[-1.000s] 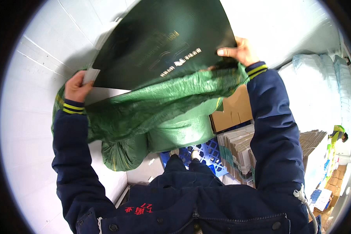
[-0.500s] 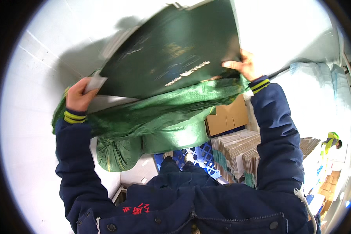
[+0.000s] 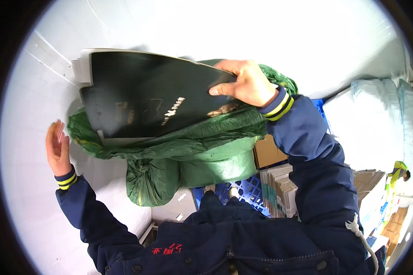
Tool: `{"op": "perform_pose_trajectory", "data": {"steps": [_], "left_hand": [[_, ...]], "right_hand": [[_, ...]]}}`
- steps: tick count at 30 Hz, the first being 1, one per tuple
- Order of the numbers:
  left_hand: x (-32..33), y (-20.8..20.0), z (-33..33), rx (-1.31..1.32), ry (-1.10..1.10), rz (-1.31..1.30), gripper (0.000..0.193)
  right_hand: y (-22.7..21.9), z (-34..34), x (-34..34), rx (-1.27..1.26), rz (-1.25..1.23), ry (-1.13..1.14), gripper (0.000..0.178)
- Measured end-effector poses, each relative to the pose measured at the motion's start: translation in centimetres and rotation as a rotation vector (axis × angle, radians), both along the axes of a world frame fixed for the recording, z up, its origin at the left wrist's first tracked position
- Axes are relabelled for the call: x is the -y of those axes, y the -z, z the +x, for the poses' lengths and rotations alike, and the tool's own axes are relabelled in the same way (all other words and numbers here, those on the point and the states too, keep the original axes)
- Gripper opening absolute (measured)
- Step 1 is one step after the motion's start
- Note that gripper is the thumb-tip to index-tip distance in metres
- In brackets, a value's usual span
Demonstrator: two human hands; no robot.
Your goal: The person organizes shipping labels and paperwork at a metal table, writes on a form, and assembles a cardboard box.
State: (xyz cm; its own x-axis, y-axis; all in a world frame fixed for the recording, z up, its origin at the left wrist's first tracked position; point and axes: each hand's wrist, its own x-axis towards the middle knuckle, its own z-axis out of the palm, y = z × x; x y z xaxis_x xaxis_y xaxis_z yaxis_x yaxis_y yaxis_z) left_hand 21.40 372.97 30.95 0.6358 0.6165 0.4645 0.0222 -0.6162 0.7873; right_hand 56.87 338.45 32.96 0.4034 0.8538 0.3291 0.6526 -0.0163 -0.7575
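My right hand [image 3: 250,85] is closed on the upper right edge of a stack of dark green printed cardboard sheets [image 3: 137,98], thumb on the face towards me. Pale layers show at the stack's left edge. Its lower edge sits in the mouth of a large green woven sack [image 3: 183,142], whose rim is folded down around it. My left hand [image 3: 58,146] is off to the left, touching neither stack nor sack, fingers raised and apart from the thumb. Whether the sack holds anything else is hidden.
Another tied green sack [image 3: 152,183] bulges below the mouth. Blue plastic pallets [image 3: 250,192] lie by my feet. To the right are a brown carton [image 3: 268,151], stacked flat cardboard [image 3: 280,188] and clear-wrapped goods [image 3: 381,105]. A person in a yellow vest [image 3: 396,176] is far right. A white wall [image 3: 36,91] stands left.
My left hand has let go of the stack's left corner and moved down and left. My right hand has shifted left, and the dark green stack has come lower and to the left.
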Motion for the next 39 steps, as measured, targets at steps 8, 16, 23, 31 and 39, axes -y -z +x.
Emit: {"op": "perform_pose_trajectory", "data": {"steps": [8,16,23,31,39], "left_hand": [[19.8,-6.0,17.2,-0.426,0.317,0.938,0.057],[16.3,-3.3,21.2,-0.621,0.387,0.99,0.028],[14.3,-3.3,21.8,-0.747,0.369,0.902,0.03],[12.5,-2.6,22.5,-0.823,0.339,0.938,0.031],[7.7,-2.3,21.2,-0.789,0.3,0.839,0.034]], "right_hand": [[3.3,-4.4,-3.3,0.335,-0.004,0.164,0.028],[4.1,0.9,1.1,0.287,-0.18,0.041,0.043],[9.6,9.7,15.0,-0.01,-0.491,0.414,0.076],[19.2,12.4,19.6,0.216,-0.53,0.484,0.054],[13.0,14.9,19.0,0.66,-0.128,0.644,0.029]]}}
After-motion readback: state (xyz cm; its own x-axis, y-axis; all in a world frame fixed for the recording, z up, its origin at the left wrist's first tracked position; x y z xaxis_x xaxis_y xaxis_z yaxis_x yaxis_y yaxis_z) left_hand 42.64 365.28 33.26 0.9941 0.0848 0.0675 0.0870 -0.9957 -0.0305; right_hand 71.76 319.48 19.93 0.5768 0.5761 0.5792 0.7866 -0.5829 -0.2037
